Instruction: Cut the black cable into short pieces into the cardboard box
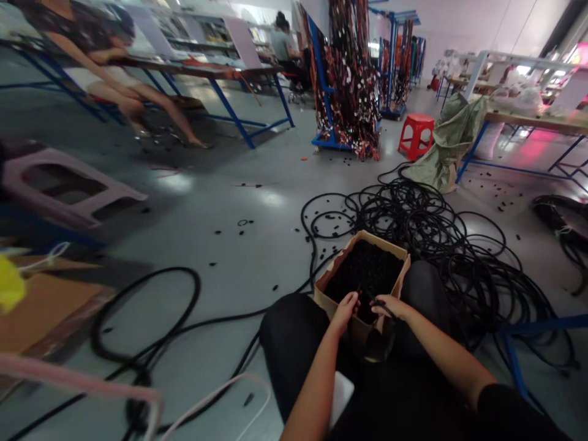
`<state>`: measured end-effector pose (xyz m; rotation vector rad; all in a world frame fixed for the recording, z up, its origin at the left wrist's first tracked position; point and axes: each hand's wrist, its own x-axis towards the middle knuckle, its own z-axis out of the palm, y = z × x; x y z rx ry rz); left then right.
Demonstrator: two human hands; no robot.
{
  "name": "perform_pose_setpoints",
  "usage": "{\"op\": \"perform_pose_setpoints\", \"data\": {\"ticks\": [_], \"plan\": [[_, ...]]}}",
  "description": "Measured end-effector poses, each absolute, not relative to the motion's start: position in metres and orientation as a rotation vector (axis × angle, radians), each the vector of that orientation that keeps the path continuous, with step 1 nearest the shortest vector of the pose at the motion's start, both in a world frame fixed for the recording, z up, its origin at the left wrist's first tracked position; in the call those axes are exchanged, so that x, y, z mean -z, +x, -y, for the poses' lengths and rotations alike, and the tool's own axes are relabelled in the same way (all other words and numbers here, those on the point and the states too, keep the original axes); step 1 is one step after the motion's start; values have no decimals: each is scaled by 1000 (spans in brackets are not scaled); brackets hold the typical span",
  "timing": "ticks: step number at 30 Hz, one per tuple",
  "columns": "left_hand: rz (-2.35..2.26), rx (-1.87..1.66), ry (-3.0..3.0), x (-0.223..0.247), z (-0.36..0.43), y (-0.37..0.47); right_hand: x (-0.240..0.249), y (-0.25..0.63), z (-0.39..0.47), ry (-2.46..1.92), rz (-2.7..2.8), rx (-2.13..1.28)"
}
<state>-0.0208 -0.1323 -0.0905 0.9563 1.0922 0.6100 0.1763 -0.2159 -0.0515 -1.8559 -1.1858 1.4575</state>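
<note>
L hand looks curled in head view; can't tell if it's got anything. R hand curls round a dark thing, too small to name. Both are at the near end of the box, about equally close. Black bits lie just past them, w/ the box's long side running away from the knees.
</note>
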Motion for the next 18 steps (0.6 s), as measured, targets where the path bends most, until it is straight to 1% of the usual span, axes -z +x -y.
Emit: {"op": "perform_pose_setpoints", "data": {"ticks": [4, 10, 18], "plan": [[-1121, -548, 960, 82, 139, -19, 66, 176, 211, -1900, 1205, -1418], [-1200, -521, 864, 108, 132, -20, 101, 186, 205, -1935, 1207, -1443], [-1139, -486, 941, 114, 136, -21, 125, 194, 202, -1724, 1449, -1399]]}}
